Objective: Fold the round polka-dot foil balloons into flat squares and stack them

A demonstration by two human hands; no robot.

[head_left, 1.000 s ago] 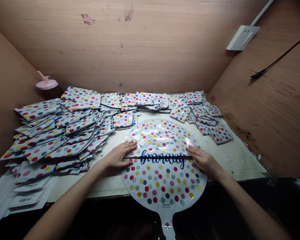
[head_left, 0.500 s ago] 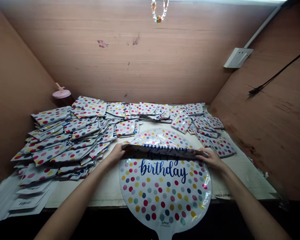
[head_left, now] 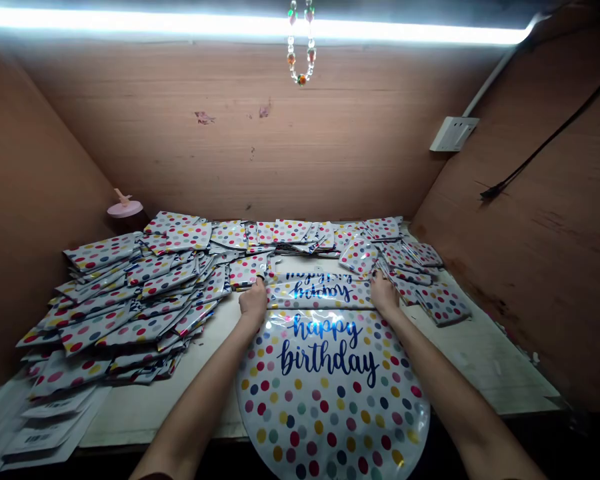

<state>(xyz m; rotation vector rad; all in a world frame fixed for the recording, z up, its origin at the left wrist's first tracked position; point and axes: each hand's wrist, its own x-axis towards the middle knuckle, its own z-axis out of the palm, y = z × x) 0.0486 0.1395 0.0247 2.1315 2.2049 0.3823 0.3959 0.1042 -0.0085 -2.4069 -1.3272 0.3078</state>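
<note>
Balloon (head_left: 337, 400) bares its greeting at the counter (head_left: 490, 353)

Left hand (head_left: 253, 301) and right hand (head_left: 384, 291) are clamped on opposite ends of the balloon's far edge, fingers curled in. Half a second ago a band of it was raised between them and only "birthday" read clear; now "happy birthday" shows whole, with upside-down lettering on a strip beyond the crease — a sign, it seems, that the folding is under way but unfinished. The balloon lies on the counter, its near end past the front edge. Folded packets (head_left: 100, 333) crowd the left and back — one just beside the left hand.
</note>
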